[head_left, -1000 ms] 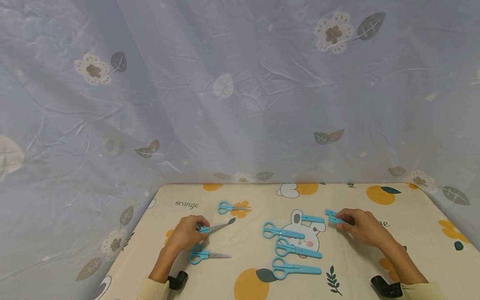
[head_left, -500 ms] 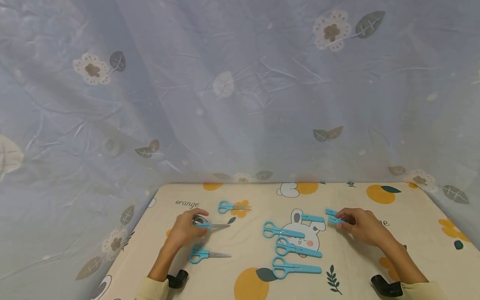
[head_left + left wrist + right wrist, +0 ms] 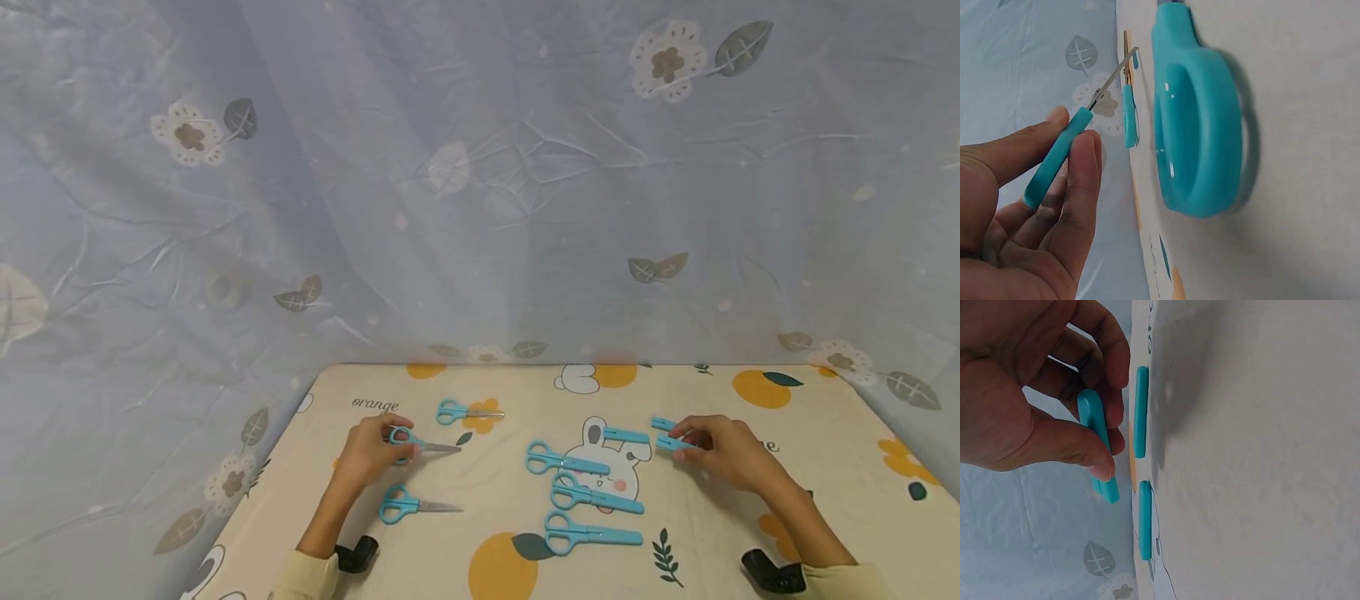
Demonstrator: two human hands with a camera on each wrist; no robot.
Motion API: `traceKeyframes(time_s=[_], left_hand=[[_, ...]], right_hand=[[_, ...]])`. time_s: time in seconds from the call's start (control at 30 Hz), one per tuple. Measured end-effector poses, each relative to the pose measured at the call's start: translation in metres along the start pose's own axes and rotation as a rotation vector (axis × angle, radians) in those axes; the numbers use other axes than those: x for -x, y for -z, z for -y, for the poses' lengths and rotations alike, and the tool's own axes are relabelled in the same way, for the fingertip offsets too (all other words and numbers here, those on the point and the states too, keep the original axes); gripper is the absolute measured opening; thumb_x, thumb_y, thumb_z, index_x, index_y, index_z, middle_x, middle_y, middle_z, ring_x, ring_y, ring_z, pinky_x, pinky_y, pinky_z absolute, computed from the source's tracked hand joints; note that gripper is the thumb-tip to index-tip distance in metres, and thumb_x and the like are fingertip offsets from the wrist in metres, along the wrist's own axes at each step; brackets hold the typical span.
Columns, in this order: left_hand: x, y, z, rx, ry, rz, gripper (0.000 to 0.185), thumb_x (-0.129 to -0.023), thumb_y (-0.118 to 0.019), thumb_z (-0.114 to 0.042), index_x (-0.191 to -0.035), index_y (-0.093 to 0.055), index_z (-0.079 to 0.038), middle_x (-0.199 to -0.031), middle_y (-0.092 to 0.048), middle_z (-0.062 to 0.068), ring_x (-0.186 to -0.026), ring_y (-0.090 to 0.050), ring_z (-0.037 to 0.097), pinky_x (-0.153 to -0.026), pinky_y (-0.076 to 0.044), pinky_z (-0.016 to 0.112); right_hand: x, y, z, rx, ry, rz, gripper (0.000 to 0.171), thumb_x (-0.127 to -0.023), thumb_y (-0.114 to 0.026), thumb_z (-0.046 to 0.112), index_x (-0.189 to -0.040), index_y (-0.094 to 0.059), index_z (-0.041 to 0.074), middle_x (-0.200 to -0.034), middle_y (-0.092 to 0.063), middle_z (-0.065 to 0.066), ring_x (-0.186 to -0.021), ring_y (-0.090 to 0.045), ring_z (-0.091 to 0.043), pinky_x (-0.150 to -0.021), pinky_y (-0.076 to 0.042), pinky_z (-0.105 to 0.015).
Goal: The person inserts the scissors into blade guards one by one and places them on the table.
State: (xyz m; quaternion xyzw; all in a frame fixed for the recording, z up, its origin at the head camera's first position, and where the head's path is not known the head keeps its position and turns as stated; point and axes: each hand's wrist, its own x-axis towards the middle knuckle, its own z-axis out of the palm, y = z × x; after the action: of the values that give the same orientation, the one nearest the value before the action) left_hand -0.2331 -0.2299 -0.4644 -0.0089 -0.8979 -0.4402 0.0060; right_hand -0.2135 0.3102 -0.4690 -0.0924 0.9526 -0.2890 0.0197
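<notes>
My left hand [image 3: 369,454] pinches the blue handles of a pair of scissors [image 3: 403,444], bare blades pointing right. In the left wrist view the thumb and fingers grip these scissors [image 3: 1063,150] off the tabletop. Below lies another uncovered pair of scissors [image 3: 401,505], and farther back a third [image 3: 453,412]. My right hand [image 3: 720,450] pinches a blue blade cover [image 3: 670,442] between thumb and fingers, seen tilted in the right wrist view [image 3: 1099,431]. One cover [image 3: 661,423] lies right behind it, and another cover [image 3: 626,437] lies to its left.
Several pairs of scissors with covers on, such as the nearest covered pair [image 3: 600,538], lie in a column at the middle. A cream patterned cloth [image 3: 750,517] covers the table. A grey-blue floral curtain [image 3: 480,250] hangs behind and at the left.
My left hand has shifted slightly up and left, and the scissors in it have turned so the blades lie more level, with more of the handle loops showing. The right hand stays nearly still.
</notes>
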Motion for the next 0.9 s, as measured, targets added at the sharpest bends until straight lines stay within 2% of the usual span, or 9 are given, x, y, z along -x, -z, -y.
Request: traceKeyframes(time_s=[0.17,0.3,0.4,0.6,0.9], left_hand=[[0.0003,-0.0017,0.0004,-0.041,0.005,-0.013,0.035,-0.086,-0.089,-0.009,-0.118,-0.078,-0.001,-0.087,-0.077,0.003,-0.068,-0.073,0.015,-0.062,-0.058,0.028],[0.0014,-0.003,-0.0007,-0.008,0.017,0.0,0.034,-0.088,-0.088,-0.008,-0.118,-0.077,0.001,-0.084,-0.076,0.005,-0.066,-0.074,0.018,-0.062,-0.064,0.031],[0.0026,-0.0034,-0.002,0.037,0.024,0.016,0.033,-0.089,-0.087,-0.006,-0.119,-0.076,0.003,-0.082,-0.075,0.008,-0.067,-0.077,0.023,-0.063,-0.068,0.035],[0.0034,-0.002,-0.002,0.045,0.031,0.04,0.033,-0.091,-0.086,-0.009,-0.119,-0.075,0.004,-0.08,-0.076,0.008,-0.072,-0.078,0.023,-0.063,-0.068,0.034],[0.0058,0.0039,-0.0036,0.096,0.045,0.126,0.034,-0.095,-0.082,-0.009,-0.123,-0.072,0.006,-0.088,-0.078,0.01,-0.079,-0.078,0.024,-0.068,-0.069,0.037]], right_hand=[[0.001,0.0003,0.0002,-0.012,0.016,0.005,0.021,-0.092,-0.083,0.01,-0.114,-0.08,0.01,-0.099,-0.076,-0.004,-0.085,-0.06,-0.018,-0.069,-0.05,-0.027],[0.0002,0.0013,0.0011,-0.011,0.017,0.009,0.022,-0.092,-0.082,0.009,-0.114,-0.081,0.01,-0.097,-0.075,-0.003,-0.083,-0.057,-0.018,-0.067,-0.046,-0.025],[-0.0006,0.0025,0.0022,-0.008,0.011,0.016,0.022,-0.092,-0.082,0.009,-0.114,-0.081,0.009,-0.098,-0.075,-0.003,-0.084,-0.056,-0.019,-0.067,-0.046,-0.025],[-0.0009,0.0034,0.0043,-0.01,-0.006,0.034,0.023,-0.092,-0.082,0.008,-0.115,-0.081,0.008,-0.099,-0.075,-0.004,-0.085,-0.058,-0.019,-0.069,-0.048,-0.024],[-0.0004,0.0018,0.0029,-0.018,-0.016,0.055,0.024,-0.092,-0.083,0.009,-0.116,-0.081,0.009,-0.101,-0.076,-0.004,-0.086,-0.059,-0.019,-0.07,-0.05,-0.026]])
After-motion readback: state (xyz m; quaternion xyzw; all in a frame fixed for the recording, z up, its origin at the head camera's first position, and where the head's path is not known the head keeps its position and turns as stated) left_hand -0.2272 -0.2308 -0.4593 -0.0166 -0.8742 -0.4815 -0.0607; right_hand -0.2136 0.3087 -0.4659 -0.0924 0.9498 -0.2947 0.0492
